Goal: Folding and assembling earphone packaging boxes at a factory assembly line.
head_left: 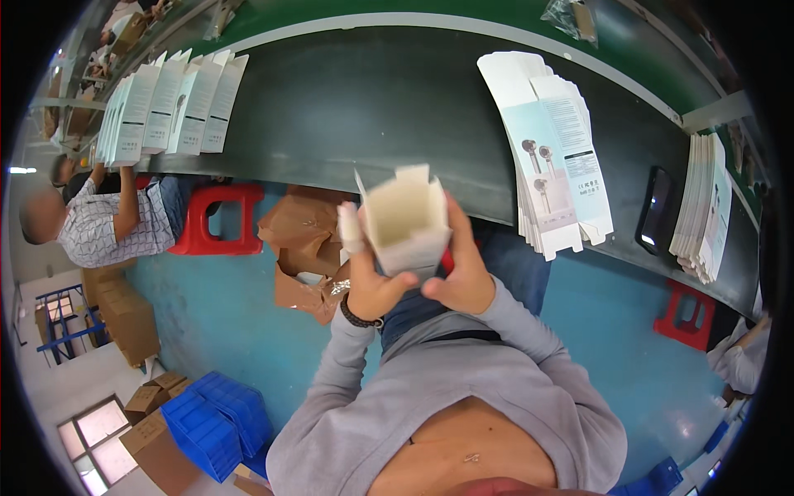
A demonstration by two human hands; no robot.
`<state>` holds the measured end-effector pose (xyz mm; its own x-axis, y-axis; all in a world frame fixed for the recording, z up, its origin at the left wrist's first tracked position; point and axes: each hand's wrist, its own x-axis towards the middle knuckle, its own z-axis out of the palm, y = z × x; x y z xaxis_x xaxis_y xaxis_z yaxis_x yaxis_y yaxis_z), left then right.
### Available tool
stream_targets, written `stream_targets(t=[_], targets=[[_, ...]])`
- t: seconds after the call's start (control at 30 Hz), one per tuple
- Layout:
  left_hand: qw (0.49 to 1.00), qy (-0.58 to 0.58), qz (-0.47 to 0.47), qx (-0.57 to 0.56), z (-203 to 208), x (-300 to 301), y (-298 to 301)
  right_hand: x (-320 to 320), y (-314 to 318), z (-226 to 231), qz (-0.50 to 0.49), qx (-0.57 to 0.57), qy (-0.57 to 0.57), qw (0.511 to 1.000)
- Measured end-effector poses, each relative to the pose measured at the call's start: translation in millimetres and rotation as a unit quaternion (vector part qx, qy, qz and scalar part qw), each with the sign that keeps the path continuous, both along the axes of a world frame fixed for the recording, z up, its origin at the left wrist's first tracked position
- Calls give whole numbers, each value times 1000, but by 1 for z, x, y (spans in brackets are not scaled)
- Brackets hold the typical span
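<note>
Between my two hands is a small white cardboard box (407, 217), opened into a square tube with its top end unclosed and flaps standing up. My left hand (370, 277) grips its left side, a pale wrap showing on one finger and a dark bracelet at the wrist. On the opposite side, my right hand (465, 269) closes round the box with the thumb at the front. To the right on the table lies a fanned stack of flat printed cartons (550, 157) picturing earphones.
A phone (656, 207) and another carton stack (701, 207) lie at the dark table's (356, 99) right end. Folded boxes (169, 107) stand at the left, near a seated person (116, 211). Red stools (222, 219), an open brown carton (306, 248) and blue crates (217, 422) are on the floor.
</note>
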<state>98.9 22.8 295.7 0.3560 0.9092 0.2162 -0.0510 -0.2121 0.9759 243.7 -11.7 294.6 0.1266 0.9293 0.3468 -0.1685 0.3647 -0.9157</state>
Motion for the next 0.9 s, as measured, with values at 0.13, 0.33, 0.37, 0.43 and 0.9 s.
stream_targets(t=[0.13, 0.33, 0.37, 0.43, 0.9], targets=[[965, 138, 8, 224, -3, -1, 5, -6, -1, -24, 55, -83, 14, 995], [919, 231, -90, 307, 21, -2, 16, 7, -7, -18, 20, -53, -72, 996], [919, 244, -99, 294, 24, -3, 19, 10, -7, -17, -7, -27, -133, 991], [926, 237, -124, 265, 25, -6, 22, 10, -7, -15, -5, -16, -127, 992], [974, -63, -37, 214, 17, 27, 5, -16, -6, -9, -94, 62, 124, 986]])
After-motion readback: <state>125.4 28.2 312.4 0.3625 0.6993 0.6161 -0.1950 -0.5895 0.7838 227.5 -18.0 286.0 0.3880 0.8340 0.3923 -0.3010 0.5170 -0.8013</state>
